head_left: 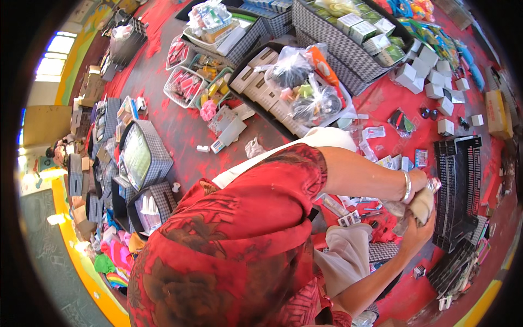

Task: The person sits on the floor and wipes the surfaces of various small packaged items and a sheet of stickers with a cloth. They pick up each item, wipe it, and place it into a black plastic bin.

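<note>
Both forearms are seen extended to the right of the torso, where the hands are brought together. The upper arm in view, clad in a red patterned short sleeve, is bent at the elbow with the bare forearm held nearly level; a silver bangle [407, 186] is worn at its wrist. That hand [420, 182] is curled, fingers closed downward. The other forearm is raised from below, angled upward, and its hand [418, 231] is cupped directly beneath the first. The two hands are pressed close, both closed around something clear and crinkled held between them. Which hand is left or right cannot be determined.
</note>
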A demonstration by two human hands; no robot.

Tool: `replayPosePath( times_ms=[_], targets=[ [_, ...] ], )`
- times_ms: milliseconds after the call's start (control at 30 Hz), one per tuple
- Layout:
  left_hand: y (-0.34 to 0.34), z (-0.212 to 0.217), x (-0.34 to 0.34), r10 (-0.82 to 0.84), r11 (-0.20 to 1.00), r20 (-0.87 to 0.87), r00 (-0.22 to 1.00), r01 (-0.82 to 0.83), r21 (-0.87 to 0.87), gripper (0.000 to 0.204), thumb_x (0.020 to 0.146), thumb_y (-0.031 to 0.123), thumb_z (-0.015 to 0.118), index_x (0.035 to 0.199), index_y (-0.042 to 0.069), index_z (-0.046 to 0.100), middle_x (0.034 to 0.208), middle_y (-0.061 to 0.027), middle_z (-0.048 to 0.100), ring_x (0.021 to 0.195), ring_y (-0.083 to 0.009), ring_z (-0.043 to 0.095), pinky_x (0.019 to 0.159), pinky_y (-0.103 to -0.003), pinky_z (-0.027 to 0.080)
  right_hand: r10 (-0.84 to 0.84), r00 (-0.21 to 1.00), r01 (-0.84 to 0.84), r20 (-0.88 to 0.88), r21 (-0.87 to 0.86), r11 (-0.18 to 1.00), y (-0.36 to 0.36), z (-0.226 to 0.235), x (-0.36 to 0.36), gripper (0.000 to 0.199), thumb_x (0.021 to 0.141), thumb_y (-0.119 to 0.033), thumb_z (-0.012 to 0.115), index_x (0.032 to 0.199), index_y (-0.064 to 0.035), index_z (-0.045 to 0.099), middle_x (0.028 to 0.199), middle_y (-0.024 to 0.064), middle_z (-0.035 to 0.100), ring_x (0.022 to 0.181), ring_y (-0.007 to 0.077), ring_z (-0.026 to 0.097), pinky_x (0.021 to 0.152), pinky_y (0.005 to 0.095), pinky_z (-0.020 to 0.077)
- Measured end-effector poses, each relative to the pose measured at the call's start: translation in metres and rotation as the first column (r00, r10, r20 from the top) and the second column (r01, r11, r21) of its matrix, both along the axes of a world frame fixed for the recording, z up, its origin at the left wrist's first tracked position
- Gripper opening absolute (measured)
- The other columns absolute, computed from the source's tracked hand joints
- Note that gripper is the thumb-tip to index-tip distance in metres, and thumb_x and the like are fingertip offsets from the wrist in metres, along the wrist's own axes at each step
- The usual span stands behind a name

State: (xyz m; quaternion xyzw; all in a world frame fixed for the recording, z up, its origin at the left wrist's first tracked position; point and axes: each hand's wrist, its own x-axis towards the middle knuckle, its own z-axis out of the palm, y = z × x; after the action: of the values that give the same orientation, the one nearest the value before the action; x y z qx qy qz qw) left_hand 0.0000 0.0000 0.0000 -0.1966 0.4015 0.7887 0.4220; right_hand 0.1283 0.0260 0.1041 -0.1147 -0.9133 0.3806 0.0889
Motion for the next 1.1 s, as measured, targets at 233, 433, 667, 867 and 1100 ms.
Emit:
replayPosePath(
  times_ms=[233, 433, 667, 867, 1100],
  targets=[
    [-0.035, 0.036, -0.014, 0.076, 0.996, -0.471, 0.879, -0.088, -0.003, 0.015, 0.079, 0.007, 0.047, 0.089, 0.002, 0.056, 0.076, -0.0151, 0.060, 0.068, -0.0278, 0.061, 0.056, -0.038, 0.046, -0.317, 0.938, 0.345, 0.141, -0.283, 0.895, 0.063, 0.002, 0.023, 0.043, 0.064, 0.004, 0.060, 0.106, 0.0052, 0.057, 0.098, 0.0123, 0.061, 0.089, 0.0208, 0.057, 0.082, 0.0325, 0.0439],
    [-0.027, 0.061, 0.043, -0.307, 0.876, -0.389, 0.868, 0.418, 0.241, 0.021, 0.074, -0.003, 0.048, 0.088, 0.003, 0.063, 0.089, -0.0100, 0.063, 0.077, -0.0208, 0.059, 0.065, -0.036, 0.049, -0.272, 0.944, 0.229, -0.188, -0.219, 0.948, 0.063, 0.005, 0.014, 0.040, 0.073, -0.006, 0.064, 0.109, 0.0072, 0.055, 0.106, 0.0144, 0.060, 0.093, 0.0219, 0.057, 0.082, 0.0323, 0.0450],
    [-0.050, 0.075, 0.048, -0.431, 0.636, -0.479, 0.765, 0.634, 0.440, 0.059, 0.063, -0.015, 0.042, 0.120, 0.000, 0.047, 0.095, -0.0115, 0.060, 0.081, -0.0187, 0.061, 0.066, -0.035, 0.052, -0.591, 0.799, 0.599, -0.106, 0.069, 0.798, 0.083, 0.008, 0.017, 0.040, 0.073, -0.010, 0.066, 0.109, 0.0030, 0.057, 0.103, 0.0122, 0.062, 0.091, 0.0222, 0.059, 0.080, 0.0332, 0.0463],
    [-0.047, 0.077, 0.037, -0.266, 0.858, -0.382, 0.885, 0.399, 0.325, 0.055, 0.073, -0.011, 0.045, 0.126, 0.001, 0.041, 0.105, -0.0109, 0.057, 0.089, -0.0181, 0.059, 0.071, -0.036, 0.051, -0.713, 0.685, 0.550, -0.153, -0.533, 0.643, 0.092, 0.009, 0.032, 0.032, 0.072, 0.001, 0.060, 0.103, 0.0061, 0.058, 0.100, 0.0148, 0.061, 0.089, 0.0232, 0.059, 0.076, 0.0324, 0.0500],
    [-0.027, 0.067, 0.037, -0.248, 0.872, 0.103, 0.963, 0.176, 0.456, 0.021, 0.089, 0.016, 0.040, 0.101, 0.003, 0.052, 0.099, -0.0099, 0.059, 0.084, -0.0219, 0.059, 0.073, -0.044, 0.049, -0.049, 0.992, 0.056, -0.116, 0.058, 0.997, 0.028, 0.011, 0.013, 0.054, 0.063, -0.004, 0.071, 0.112, 0.0050, 0.052, 0.106, 0.0140, 0.059, 0.094, 0.0212, 0.057, 0.086, 0.0331, 0.0431]
  ],
)
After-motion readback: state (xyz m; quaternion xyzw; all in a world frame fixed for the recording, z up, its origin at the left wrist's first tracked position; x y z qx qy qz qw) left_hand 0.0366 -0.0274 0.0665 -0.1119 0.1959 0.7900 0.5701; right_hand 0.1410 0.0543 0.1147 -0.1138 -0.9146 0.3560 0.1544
